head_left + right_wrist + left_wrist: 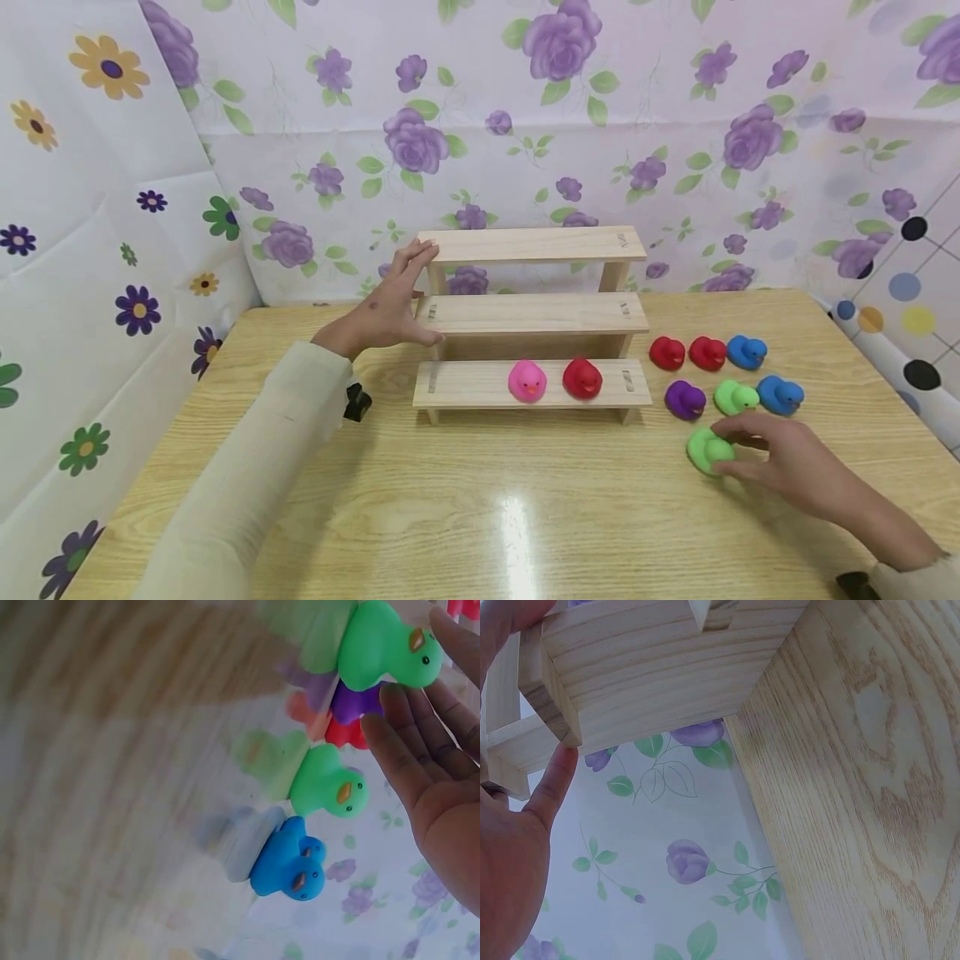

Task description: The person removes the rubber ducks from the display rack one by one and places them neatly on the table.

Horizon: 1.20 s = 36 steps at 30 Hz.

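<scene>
A three-tier wooden shelf [532, 312] stands on the table. My left hand [386, 304] grips its left end, fingers on the top tier and thumb at the middle one; in the left wrist view the thumb [551, 784] presses the wood. A pink duck [527, 382] and a red duck [582, 379] sit on the bottom tier. At the right, my right hand [795, 462] reaches around a light green duck [707, 452] on the table. Thumb and fingers lie on either side of its head, spread and fairly straight in the right wrist view. Firm contact is unclear.
Behind that duck, more ducks stand on the table: a purple one [685, 400], another green one [735, 397], two blue ones and two red ones [667, 353]. A flowered cloth [315, 167] hangs behind the shelf. Another cloth [112, 250] borders the table's left side.
</scene>
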{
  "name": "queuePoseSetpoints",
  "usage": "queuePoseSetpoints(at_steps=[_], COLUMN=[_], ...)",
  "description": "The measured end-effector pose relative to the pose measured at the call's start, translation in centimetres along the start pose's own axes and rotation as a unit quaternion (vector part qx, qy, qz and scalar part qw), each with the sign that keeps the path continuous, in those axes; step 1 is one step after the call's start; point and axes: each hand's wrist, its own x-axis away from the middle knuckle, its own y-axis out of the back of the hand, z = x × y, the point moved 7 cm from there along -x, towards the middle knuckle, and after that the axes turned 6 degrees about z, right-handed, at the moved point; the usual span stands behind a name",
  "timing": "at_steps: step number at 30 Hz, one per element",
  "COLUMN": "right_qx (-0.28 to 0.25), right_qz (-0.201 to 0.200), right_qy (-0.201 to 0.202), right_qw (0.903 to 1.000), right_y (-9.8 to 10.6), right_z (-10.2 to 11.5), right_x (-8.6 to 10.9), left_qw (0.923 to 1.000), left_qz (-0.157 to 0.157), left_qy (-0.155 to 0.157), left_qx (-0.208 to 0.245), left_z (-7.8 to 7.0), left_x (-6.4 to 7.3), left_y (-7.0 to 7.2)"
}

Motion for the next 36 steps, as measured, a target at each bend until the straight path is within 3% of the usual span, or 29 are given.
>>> queuePoseSetpoints(at_steps=[10,24,30,36], right_qx=[-0.084,-0.078,-0.052,-0.054], right_qz=[0.05,0.066,0.056,0.039], right_qy=[-0.048,-0.066,-0.069,-0.038], right_qw=[0.9941,0.9926,0.9946,0.9971], right_y=[-0.2,-0.3,1.1,2.4], right_z=[-1.7,-1.7,-1.1,0.6], right_x=[0.3,0.3,-0.1,-1.4], left_qw=[1.0,1.0,1.0,1.0], left_qz=[0.0,0.0,0.002,0.001], left_qy=[0.0,0.001,0.003,-0.002], left_qx=[-0.001,-0.004,-0.001,0.004], left_z=[-0.1,0.0,0.1,0.1], left_x=[0.1,0.1,0.0,0.0], left_y=[0.0,0.0,0.0,-0.1])
